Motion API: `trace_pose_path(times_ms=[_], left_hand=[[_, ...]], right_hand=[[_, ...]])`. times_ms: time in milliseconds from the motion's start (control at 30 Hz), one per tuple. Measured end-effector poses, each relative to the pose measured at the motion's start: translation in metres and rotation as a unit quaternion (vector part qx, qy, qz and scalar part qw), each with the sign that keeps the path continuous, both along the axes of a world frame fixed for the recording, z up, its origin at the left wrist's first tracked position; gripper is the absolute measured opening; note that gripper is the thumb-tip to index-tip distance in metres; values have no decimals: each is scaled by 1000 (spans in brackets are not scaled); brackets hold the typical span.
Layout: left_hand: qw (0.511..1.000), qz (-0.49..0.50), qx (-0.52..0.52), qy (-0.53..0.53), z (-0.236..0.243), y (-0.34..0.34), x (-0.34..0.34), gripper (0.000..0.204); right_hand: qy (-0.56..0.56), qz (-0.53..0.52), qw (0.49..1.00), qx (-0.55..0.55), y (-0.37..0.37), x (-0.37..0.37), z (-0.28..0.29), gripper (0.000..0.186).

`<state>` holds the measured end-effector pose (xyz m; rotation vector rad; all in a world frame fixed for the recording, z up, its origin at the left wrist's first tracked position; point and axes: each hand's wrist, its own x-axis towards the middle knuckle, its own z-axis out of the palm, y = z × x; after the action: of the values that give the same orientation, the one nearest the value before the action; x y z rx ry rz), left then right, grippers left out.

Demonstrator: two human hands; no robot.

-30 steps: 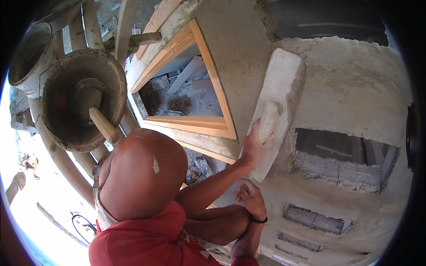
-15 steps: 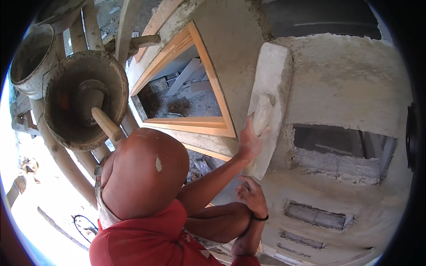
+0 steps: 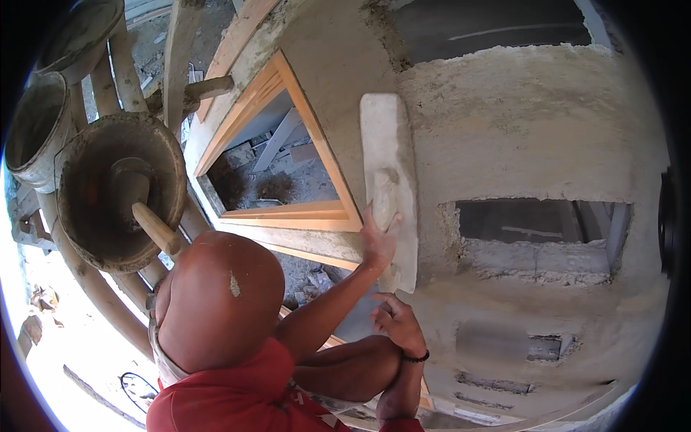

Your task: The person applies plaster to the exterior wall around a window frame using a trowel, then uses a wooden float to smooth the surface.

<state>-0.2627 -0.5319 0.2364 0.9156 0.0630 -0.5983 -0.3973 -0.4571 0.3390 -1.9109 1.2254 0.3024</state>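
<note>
My left hand is closed round the handle of a long, off-white plastering float. The float lies along the grey plastered wall, just right of a wooden window frame; whether it touches the plaster I cannot tell. Below its lower end, my right hand holds nothing, its fingers loosely bent and apart. A dark band circles that wrist. At the left, a trowel with a wooden handle stands in a mortar-crusted bucket, its blade partly down inside.
A second pale bucket sits behind the first, on wooden poles. Rough-edged openings break the wall at the right. My bare bent knee fills the lower left, close to the bucket. Rubble shows through the window frame.
The float has moved left with my left hand, closer to the window frame, and stands straighter. My right hand has shifted slightly left and down. The whole view has shifted too.
</note>
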Motion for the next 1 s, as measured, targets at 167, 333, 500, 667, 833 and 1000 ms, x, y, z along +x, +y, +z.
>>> trace_pose_path(times_ms=[167, 333, 500, 667, 833, 1000], left_hand=[[997, -11, -36, 61, 2, 2, -1, 55], [997, 5, -36, 75, 16, -5, 13, 54], [999, 19, 25, 25, 15, -1, 0, 57], [999, 20, 35, 0, 30, -4, 14, 58], [1000, -9, 8, -1, 63, 0, 40, 59], [1000, 9, -11, -11, 37, 2, 19, 62]], right_hand=[[-11, -27, 1000, 7, 3, -3, 3, 32], [-11, -28, 999, 9, 3, -11, 1, 33], [8, -8, 1000, 11, 2, -8, 2, 29], [8, 3, 1000, 8, 5, 0, 5, 29], [0, -1, 1000, 12, 2, -2, 0, 33], [3, -16, 1000, 8, 1, 5, 2, 33]])
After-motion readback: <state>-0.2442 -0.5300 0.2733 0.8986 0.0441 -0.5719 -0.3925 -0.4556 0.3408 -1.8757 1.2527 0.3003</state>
